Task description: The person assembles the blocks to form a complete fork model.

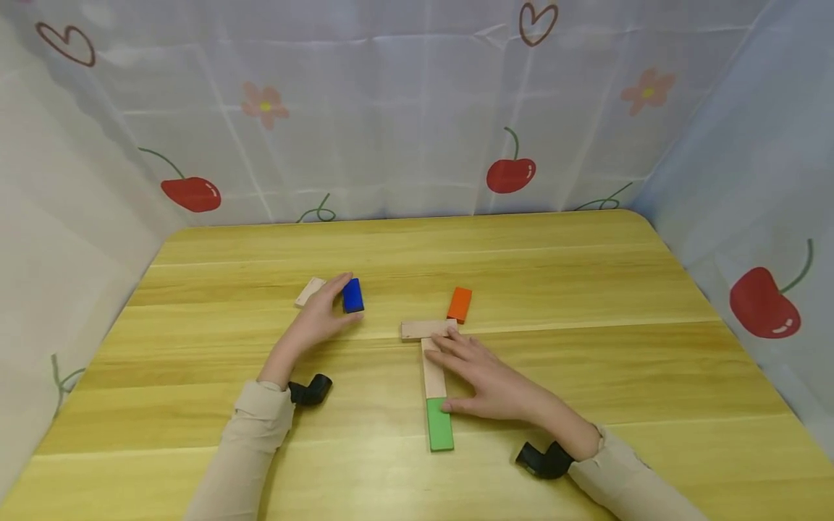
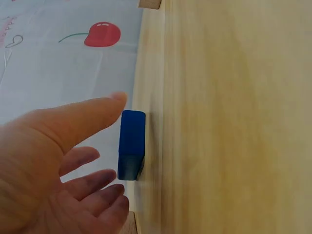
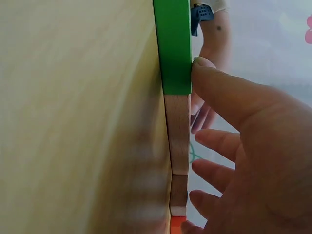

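Note:
In the head view my left hand [image 1: 314, 320] is beside a blue wooden block [image 1: 354, 297], thumb and fingers spread around its left side. The left wrist view has the blue block [image 2: 132, 141] just off the fingertips, and no grip shows. My right hand [image 1: 495, 385] hovers with spread fingers over a line of blocks. That line has a green block [image 1: 439, 430] nearest me, then a plain wooden block [image 1: 434, 378], then another plain block laid crosswise [image 1: 420, 330]. The right thumb is close to the green block [image 3: 174, 53]; whether it touches is unclear.
An orange block [image 1: 460, 304] stands at the crosswise block's far right end. Another plain block [image 1: 309, 291] lies left of the blue one, behind the left hand. Black wrist devices [image 1: 314, 389] sit low near the wooden table [image 1: 554, 275]. A printed curtain [image 1: 391, 130] borders the table.

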The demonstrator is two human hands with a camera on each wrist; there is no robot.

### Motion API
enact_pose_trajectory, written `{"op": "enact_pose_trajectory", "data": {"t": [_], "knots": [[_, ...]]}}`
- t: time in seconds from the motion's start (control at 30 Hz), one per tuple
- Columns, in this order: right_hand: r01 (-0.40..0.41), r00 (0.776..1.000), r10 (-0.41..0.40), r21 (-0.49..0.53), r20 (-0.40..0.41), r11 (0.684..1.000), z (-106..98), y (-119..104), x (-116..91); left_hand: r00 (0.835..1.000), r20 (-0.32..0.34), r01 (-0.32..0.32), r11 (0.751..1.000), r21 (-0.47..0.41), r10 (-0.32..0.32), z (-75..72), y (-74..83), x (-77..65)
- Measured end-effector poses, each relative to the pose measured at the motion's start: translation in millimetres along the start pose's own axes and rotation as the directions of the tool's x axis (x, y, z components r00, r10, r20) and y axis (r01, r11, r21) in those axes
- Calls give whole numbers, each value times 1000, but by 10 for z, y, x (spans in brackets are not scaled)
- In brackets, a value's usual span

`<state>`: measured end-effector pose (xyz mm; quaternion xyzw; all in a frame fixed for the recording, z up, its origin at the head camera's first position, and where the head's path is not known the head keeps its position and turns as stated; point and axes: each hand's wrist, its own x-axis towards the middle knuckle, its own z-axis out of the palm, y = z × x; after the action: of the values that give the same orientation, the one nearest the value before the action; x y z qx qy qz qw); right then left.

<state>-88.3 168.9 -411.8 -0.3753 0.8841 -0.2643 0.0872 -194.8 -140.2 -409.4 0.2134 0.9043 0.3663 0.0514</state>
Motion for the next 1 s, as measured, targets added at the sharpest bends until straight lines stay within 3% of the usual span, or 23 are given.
{"op": "enact_pose_trajectory", "data": {"t": [0.27, 0.63, 1.0], "knots": [[-12, 999, 13, -12, 29, 1000, -9, -7, -3, 999, 33, 7, 1000, 20, -8, -24, -130, 30], [-10, 1000, 10, -6, 27, 1000, -8, 21, -11, 999, -33, 25, 998, -65, -27, -1, -218, 40], [1, 1000, -2, 42, 26, 999, 0, 30, -17, 997, -80, -15, 998, -60, 10, 25, -250, 59]]}}
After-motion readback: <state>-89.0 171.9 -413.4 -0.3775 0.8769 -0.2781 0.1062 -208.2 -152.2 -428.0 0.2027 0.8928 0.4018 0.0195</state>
